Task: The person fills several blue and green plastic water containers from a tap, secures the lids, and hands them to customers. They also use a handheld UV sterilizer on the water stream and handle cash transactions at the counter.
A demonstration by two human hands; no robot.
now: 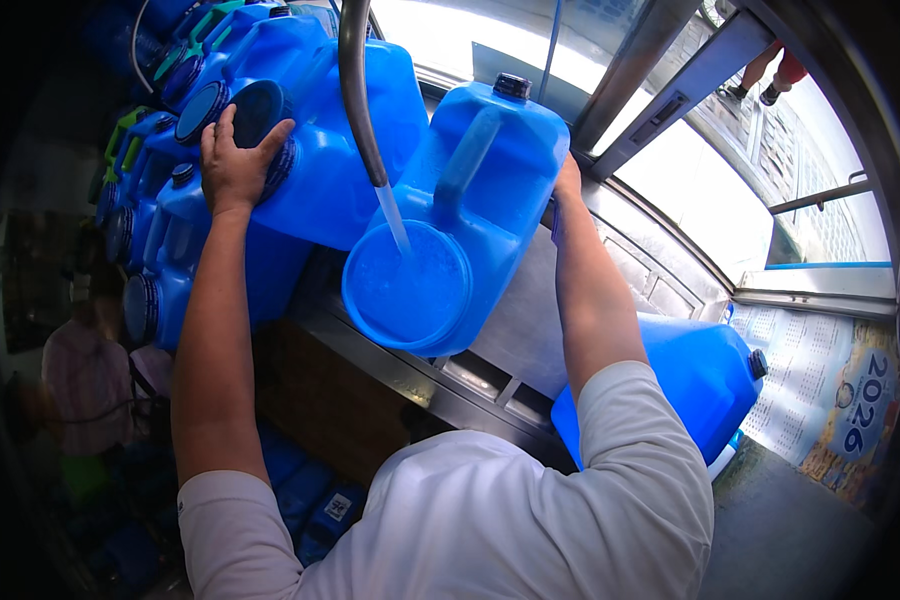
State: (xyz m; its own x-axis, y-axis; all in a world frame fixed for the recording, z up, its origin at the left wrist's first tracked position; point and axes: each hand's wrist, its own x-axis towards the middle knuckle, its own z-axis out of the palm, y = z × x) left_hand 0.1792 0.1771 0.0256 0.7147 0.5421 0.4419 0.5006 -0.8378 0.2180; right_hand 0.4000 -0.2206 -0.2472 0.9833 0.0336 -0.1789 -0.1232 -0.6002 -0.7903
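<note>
A blue plastic water jug (487, 202) stands on a metal counter, its wide front mouth uncovered. Water runs into that mouth from a curved metal spout (361, 97). My right hand (568, 178) lies against the jug's far right side, its fingers mostly hidden behind it. Over at the left, my left hand (240, 161) has its fingers spread on a dark blue round screw lid (259, 112), by the capped mouth of a neighbouring blue jug (330, 180). Whether the hand grips the lid or only rests on it, I cannot tell.
More blue jugs (172, 240) crowd the left side. Another blue jug (690, 375) is by my right arm. Beyond the metal-framed window (667, 112) a person's legs show. A calendar sheet (802, 382) lies at the right. A person in a pink top (86, 382) is at the far left.
</note>
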